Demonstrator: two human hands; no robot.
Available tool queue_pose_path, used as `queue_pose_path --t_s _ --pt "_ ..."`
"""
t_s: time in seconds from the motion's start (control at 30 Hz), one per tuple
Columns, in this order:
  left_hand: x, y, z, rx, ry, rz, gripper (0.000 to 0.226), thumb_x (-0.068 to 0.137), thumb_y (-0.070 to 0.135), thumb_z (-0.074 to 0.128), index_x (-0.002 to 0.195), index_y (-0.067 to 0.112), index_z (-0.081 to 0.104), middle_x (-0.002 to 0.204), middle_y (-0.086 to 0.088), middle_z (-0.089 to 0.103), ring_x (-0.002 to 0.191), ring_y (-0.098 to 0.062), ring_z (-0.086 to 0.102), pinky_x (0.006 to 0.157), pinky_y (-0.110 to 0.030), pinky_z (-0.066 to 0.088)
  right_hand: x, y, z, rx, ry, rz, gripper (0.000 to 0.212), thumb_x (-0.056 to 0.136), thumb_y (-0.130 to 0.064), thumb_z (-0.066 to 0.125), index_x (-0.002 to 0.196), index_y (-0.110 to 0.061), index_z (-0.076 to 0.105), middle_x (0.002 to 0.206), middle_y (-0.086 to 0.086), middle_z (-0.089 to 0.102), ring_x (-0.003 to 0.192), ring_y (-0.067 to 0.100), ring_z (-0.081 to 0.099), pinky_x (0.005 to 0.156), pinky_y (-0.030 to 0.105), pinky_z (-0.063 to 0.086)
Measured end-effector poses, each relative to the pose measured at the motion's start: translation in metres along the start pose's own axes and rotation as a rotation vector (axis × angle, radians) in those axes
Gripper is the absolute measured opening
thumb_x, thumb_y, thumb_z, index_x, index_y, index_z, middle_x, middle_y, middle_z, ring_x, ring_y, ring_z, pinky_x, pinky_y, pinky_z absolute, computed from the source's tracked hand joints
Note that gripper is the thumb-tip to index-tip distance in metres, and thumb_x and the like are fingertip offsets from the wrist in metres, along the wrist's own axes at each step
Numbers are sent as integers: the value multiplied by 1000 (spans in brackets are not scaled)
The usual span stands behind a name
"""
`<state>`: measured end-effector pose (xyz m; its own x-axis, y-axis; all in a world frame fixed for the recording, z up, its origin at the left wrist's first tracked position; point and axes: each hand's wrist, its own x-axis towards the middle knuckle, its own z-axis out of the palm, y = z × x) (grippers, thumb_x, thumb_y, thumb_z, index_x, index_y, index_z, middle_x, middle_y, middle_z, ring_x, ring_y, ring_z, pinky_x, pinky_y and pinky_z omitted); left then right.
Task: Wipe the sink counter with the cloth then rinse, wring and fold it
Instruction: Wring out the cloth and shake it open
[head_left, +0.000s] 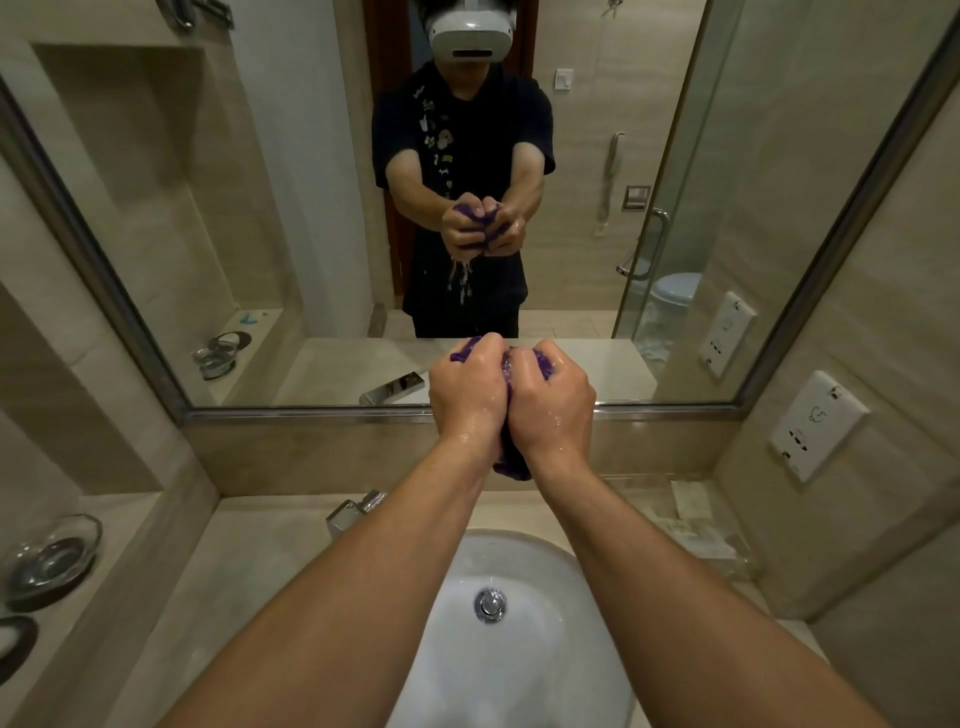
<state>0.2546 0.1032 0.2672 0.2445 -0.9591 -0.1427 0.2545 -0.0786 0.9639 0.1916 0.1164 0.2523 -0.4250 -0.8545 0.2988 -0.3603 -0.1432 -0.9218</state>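
I held the cloth (511, 464) bunched between both fists, above the back rim of the basin (524, 675). My left hand (467, 397) and right hand (553, 400) sat side by side, touching, each clamped on the cloth, and neither was nearer to it. The bundle's long axis ran roughly upright between my palms. Purple ends showed past my fingers at the top and below my wrists.

The cloth was soft, lumpy and soaked. The mirror (260, 208) showed water dripping from under the hands. The basin was white, glazed and oval, with a chrome drain (490, 603). The counter (249, 571) looked like beige stone.

Judgement: wringing was under way, and the next twist should turn about that upright axis.
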Motion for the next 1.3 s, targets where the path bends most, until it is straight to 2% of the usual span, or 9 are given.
queue_pose_path --t_s 0.17,0.23,0.37,0.47,0.57,0.73,0.93,1.1,1.3 --pt "4 -4 0 28 21 -18 25 76 25 62 51 24 64 58 2 61 69 -22 62 79 -54 58 5 8 6 -12 -29 5 36 94 -22 53 59 -24 48 53 -9 50 49 5 46 46 17 36" --pt "4 -3 0 -2 -46 -7 20 87 34 65 75 20 73 75 0 70 82 -23 68 84 -49 58 12 8 3 29 -41 20 37 95 -23 53 59 -22 49 52 -9 48 49 3 46 47 16 35" --pt "9 -2 -14 -228 -182 -123 64 92 74 40 123 24 65 120 -5 71 110 -27 66 94 -47 55 33 -6 -9 295 -31 157 33 99 -31 52 81 -7 67 72 -1 61 67 10 58 60 25 49" --pt "5 -10 -18 -406 -246 -351 65 86 80 40 120 30 63 126 -9 65 114 -37 61 99 -60 49 31 -12 -11 658 -140 344 34 92 -44 55 96 -18 75 99 5 75 96 21 71 83 35 60" --pt "-7 0 -10 -530 -308 -444 58 90 70 46 120 26 69 122 -15 70 115 -41 62 101 -59 48 26 -6 -14 409 -145 247 29 93 -40 58 86 -20 78 89 1 76 89 20 71 82 44 59" --pt "0 16 -4 -200 -213 -103 22 95 34 59 115 28 68 114 -8 73 105 -31 69 89 -47 58 29 -20 -30 535 -253 191 27 100 -39 47 117 -41 67 114 -1 72 105 14 67 94 38 55" --pt "-9 21 12 79 -227 208 53 90 68 52 100 19 70 95 -3 75 89 -18 73 81 -38 61 21 -22 -12 86 -57 -58 36 102 -52 46 91 -27 69 79 -7 71 73 5 67 58 16 49" --pt "1 8 13 219 -19 196 36 96 43 52 80 18 73 79 -4 75 80 -23 71 77 -49 61 21 -10 -7 -32 -30 -60 41 102 -36 47 69 -18 63 63 -1 64 55 12 57 43 15 39" --pt "15 5 10 322 19 129 32 92 23 50 72 5 68 69 -8 63 69 -23 58 63 -39 48 23 -4 -4 -94 -58 -34 44 100 -28 47 56 -21 52 55 -4 54 52 10 49 48 24 34"
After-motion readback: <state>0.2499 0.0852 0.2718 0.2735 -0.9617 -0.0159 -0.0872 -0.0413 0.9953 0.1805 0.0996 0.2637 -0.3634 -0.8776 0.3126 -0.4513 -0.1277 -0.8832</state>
